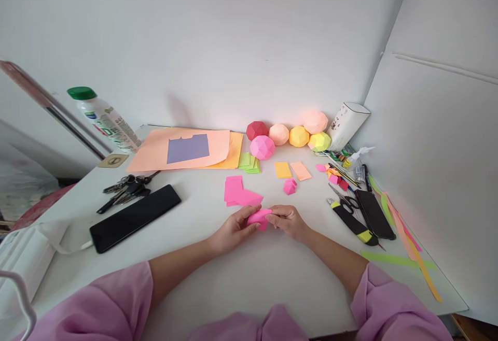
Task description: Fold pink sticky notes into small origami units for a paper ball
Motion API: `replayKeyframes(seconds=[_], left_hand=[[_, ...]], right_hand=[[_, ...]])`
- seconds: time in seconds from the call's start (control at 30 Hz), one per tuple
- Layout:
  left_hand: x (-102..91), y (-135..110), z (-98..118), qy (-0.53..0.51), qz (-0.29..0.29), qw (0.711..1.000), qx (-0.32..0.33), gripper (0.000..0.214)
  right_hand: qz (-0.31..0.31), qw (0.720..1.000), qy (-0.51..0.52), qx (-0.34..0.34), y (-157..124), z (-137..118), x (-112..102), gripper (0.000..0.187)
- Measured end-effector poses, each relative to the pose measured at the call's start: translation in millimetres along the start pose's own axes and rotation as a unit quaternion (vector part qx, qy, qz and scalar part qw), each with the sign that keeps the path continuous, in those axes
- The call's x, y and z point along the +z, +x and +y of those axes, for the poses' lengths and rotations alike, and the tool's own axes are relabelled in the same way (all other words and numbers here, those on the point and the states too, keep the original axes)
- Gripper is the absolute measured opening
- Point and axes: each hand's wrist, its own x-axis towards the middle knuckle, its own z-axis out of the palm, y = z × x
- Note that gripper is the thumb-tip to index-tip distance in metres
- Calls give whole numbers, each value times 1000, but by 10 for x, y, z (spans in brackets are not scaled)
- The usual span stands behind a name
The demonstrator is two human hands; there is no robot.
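A small piece of pink paper (258, 217), bent or folded, is held between both hands above the front middle of the white table. My left hand (236, 228) grips it from the left, thumb in front and fingers behind. On its right edge, my right hand (288, 221) pinches it between thumb and fingers. Just beyond my left hand lie flat pink paper pieces (234, 189), some overlapping. A small folded pink paper unit (290, 186) rests beyond my right hand. Farther back are yellow-orange paper pieces (282, 170), a peach piece (301, 170) and stacked green pieces (249, 162).
Faceted paper balls (263, 147) line the wall. Orange sheets (155, 149), a bottle (109, 122), keys (130, 189) and a black phone (135, 218) are left. Right are scissors (347, 202), a cutter (354, 223), a dark case (375, 214), a glue bottle (352, 160) and paper strips (397, 259).
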Motion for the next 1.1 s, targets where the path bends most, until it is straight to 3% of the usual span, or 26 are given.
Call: replayKeyframes(seconds=[0.23, 0.33, 0.5, 0.73, 0.83, 0.93, 1.1], left_hand=[[-1, 4, 176, 158, -14, 986, 56, 32], [-10, 9, 190, 166, -22, 984, 66, 32], [-18, 8, 189, 172, -40, 982, 65, 34], [-15, -2, 201, 158, -54, 984, 64, 35], [-2, -7, 161, 137, -36, 988, 57, 30], [14, -12, 124, 112, 7, 992, 54, 41], [18, -6, 142, 182, 4, 979, 92, 33]], right_hand=[[15, 999, 37, 9, 8, 31, 2, 27], [29, 997, 72, 25, 15, 65, 5, 24], [25, 992, 120, 31, 19, 108, -7, 42], [5, 996, 91, 27, 21, -23, -9, 24], [5, 996, 86, 22, 21, -60, 1, 24], [4, 996, 84, 17, 18, -54, 10, 25], [3, 997, 83, 12, 12, -23, 16, 22]])
